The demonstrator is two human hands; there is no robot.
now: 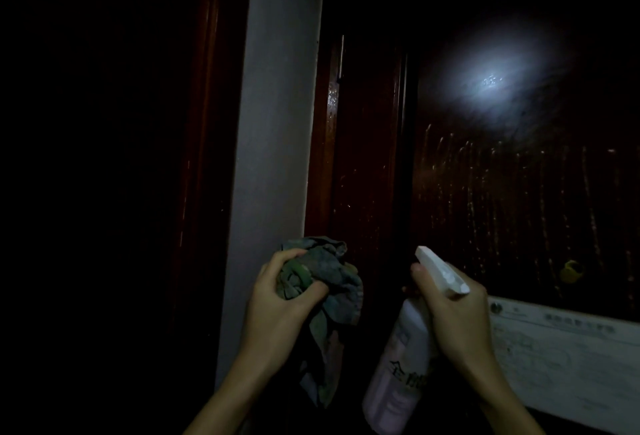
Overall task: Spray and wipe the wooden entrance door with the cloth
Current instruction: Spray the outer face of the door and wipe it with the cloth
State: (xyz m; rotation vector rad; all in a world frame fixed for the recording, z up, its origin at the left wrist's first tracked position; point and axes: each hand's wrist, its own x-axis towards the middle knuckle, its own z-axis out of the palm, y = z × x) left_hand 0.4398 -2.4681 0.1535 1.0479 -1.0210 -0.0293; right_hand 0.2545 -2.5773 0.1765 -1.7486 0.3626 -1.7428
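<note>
Wet-streaked, upper right of frame, beyond both hands: dark red-brown wooden door (519, 209). Bunched in left hand (277, 303), lower centre: crumpled grey-green cloth (332, 272); gripped in right hand (457, 317): pale pink spray bottle (398, 365), nozzle aimed up-left. Likely next: cloth up and rightward onto streaks.

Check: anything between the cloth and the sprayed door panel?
Nothing visible does. The left hand grips the cloth low and left; the drip-streaked door is bare up and right of it. The spray bottle, in the right hand, sits beside the cloth.
</note>
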